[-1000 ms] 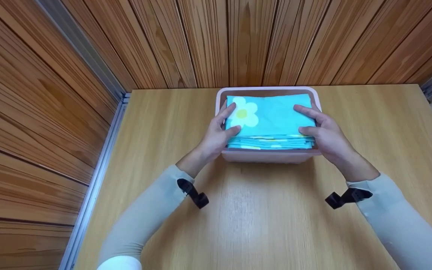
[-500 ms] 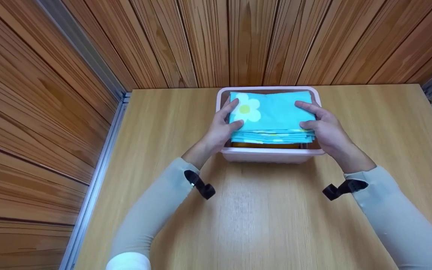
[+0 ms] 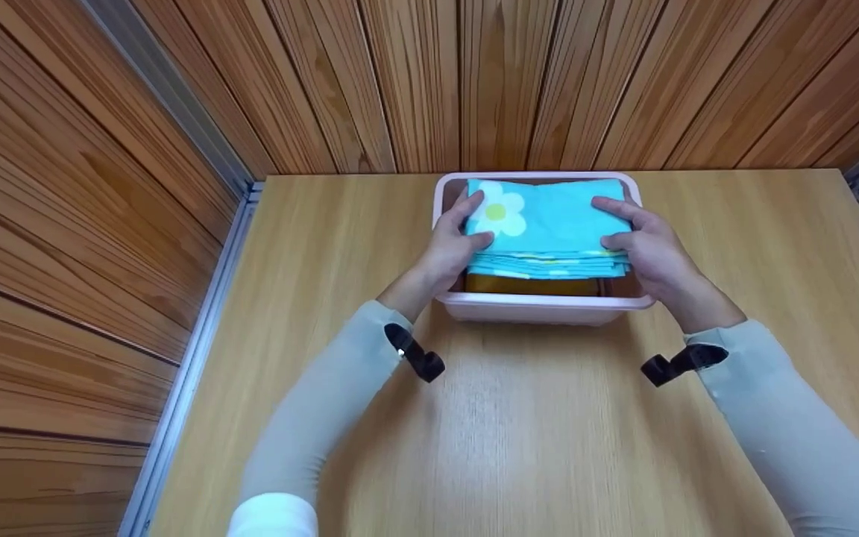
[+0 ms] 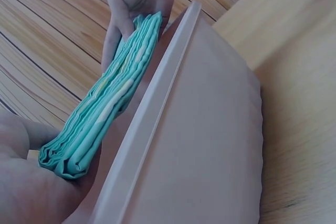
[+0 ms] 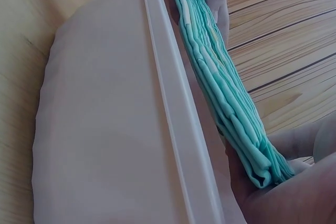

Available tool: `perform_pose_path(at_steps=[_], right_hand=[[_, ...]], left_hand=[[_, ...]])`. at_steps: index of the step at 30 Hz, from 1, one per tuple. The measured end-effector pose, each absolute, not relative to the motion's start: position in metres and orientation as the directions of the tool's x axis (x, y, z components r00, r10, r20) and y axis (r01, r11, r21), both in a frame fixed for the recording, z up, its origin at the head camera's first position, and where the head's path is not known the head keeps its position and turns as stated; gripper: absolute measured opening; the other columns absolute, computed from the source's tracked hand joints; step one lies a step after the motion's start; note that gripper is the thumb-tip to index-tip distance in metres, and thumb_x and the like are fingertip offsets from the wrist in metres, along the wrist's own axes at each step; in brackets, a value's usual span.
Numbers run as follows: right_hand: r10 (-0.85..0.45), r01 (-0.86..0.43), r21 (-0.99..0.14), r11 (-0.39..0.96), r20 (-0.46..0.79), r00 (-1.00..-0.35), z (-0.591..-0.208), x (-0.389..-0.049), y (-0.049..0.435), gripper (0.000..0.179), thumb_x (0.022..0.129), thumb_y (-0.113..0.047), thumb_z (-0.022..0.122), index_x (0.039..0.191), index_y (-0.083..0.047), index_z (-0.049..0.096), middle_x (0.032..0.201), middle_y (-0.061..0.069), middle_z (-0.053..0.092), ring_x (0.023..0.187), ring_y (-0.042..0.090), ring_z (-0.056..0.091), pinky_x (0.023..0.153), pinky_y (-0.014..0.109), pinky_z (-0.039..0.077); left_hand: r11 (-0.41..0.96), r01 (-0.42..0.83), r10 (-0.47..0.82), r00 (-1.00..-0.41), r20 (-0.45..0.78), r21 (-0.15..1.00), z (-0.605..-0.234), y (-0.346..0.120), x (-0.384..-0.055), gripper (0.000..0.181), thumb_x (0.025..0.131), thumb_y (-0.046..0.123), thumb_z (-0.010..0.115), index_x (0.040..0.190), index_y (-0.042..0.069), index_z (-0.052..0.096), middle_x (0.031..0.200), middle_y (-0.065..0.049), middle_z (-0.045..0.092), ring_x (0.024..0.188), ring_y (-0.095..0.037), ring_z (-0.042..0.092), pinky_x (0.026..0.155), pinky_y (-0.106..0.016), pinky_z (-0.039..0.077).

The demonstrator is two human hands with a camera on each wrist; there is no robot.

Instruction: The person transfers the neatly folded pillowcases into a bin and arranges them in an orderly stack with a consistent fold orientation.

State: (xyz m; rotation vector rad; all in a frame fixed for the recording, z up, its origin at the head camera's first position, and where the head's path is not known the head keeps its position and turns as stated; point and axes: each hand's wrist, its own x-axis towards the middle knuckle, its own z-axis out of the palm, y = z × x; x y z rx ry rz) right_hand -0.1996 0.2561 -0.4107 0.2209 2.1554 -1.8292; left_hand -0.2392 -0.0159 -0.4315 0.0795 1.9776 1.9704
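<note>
A thick folded turquoise cloth [image 3: 560, 216] with a white daisy print lies between both hands, over the mouth of a pale pink plastic bin [image 3: 541, 301]. My left hand [image 3: 450, 246] grips its left end, thumb and forefinger on top. At the right end my right hand [image 3: 653, 250] holds it the same way; the other fingers are hidden beneath. In the left wrist view the cloth's layered folds [image 4: 113, 98] show level with or above the bin's rim [image 4: 152, 114]. The right wrist view has the same folds [image 5: 220, 87] beside the rim [image 5: 176, 108].
Inside the bin, below the cloth's front edge, something brownish-yellow [image 3: 530, 286] shows; its kind is unclear. The bin stands on a wooden table [image 3: 504, 418] near the back wood-plank wall [image 3: 500, 89]. A metal rail [image 3: 191, 358] runs along the table's left side.
The cloth has moved away from me and slightly right, both hands holding it throughout. Its front edge has drawn back from the bin's front rim, exposing the brownish-yellow area inside.
</note>
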Motion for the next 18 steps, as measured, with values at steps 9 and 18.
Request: perform_pose_path(at_steps=[9,18], right_hand=[[-0.075,0.313,-0.927,0.208,-0.335,-0.939,-0.4085,-0.2027,0.2544,0.058,0.107,-0.003,0.039,0.161,-0.020,0.033,0.171,0.006,-0.005,0.146,0.029,0.019,0.119,0.040,0.029],[-0.054,0.274,-0.926,0.260,-0.298,-0.953,-0.4083,-0.2027,0.2530,0.060,0.105,-0.002,0.043,0.162,-0.016,0.030,0.171,0.002,-0.010,0.155,0.027,0.002,0.125,0.046,0.010]], left_hand=[[0.043,-0.216,0.279,-0.935,-0.219,0.975,-0.4317,-0.0158,-0.2415,0.065,0.102,-0.002,0.055,0.159,0.022,0.036,0.170,0.011,0.012,0.155,-0.009,0.006,0.124,-0.028,0.010],[0.122,-0.199,0.254,-0.941,-0.224,0.972,-0.4300,-0.0135,-0.2415,0.066,0.101,0.003,0.059,0.160,0.020,0.034,0.171,0.008,0.012,0.156,-0.014,0.006,0.125,-0.033,0.012]])
